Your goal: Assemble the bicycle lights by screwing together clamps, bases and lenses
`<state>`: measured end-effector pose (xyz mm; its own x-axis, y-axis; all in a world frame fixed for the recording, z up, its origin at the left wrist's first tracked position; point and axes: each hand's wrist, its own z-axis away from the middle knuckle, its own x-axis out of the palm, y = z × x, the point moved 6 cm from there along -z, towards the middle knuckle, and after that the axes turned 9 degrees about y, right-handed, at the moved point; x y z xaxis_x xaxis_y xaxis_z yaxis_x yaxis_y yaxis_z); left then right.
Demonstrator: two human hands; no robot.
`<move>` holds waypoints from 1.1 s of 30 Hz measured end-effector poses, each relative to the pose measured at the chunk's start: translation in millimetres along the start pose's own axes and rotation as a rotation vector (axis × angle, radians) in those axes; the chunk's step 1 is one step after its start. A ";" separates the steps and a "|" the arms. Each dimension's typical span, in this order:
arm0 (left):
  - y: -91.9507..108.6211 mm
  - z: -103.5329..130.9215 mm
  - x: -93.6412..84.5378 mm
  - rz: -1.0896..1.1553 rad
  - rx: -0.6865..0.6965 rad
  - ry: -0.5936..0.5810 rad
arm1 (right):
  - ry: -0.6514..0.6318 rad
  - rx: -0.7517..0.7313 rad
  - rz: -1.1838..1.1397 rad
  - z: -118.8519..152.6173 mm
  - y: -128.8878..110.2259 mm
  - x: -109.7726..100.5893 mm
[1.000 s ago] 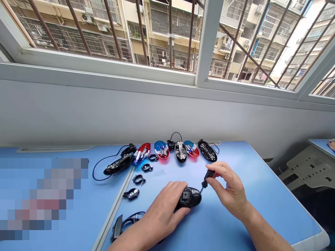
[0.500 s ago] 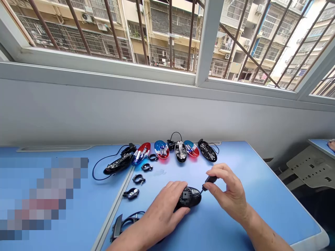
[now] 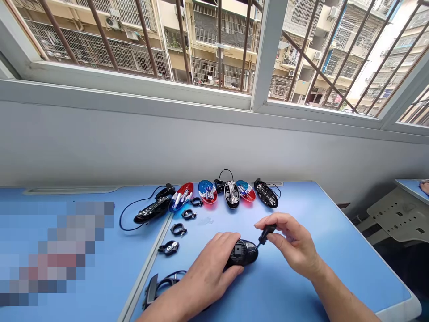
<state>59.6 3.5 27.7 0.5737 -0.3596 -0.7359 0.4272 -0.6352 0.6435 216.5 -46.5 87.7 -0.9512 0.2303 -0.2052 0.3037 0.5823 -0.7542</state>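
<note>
My left hand [image 3: 214,264] is closed around a black oval plastic housing [image 3: 247,253], pressing it against the blue table. A square fitting sits on the housing's upturned face. Between the thumb and fingers of my right hand [image 3: 293,243] is a screwdriver [image 3: 267,233] with a short black handle. Its shaft slants down to the left, and the tip meets the housing near its right end. Whether a screw lies under the tip is too small to tell. Below my left wrist, a black part with a cable [image 3: 157,286] is partly hidden by the forearm.
Several black ring clamps [image 3: 178,230] lie left of my hands. Along the wall stand red-and-blue oval shells with batteries [image 3: 208,192], opened black housings [image 3: 266,193] and a cabled black unit [image 3: 152,211]. A seam [image 3: 144,268] crosses the table. The left side is pixelated.
My right hand has turned the screwdriver a little, its fingers shifting around the handle. The tip stays at the housing, and my left hand keeps its place.
</note>
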 end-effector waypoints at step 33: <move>-3.5 -1.1 0.6 -0.003 0.023 0.052 | 0.224 -0.277 0.301 2.4 -10.5 1.5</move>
<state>59.2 6.3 25.3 0.6084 -0.3223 -0.7253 0.4131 -0.6518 0.6361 211.8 -54.1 93.8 -0.7925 0.5661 -0.2270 0.5968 0.6429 -0.4801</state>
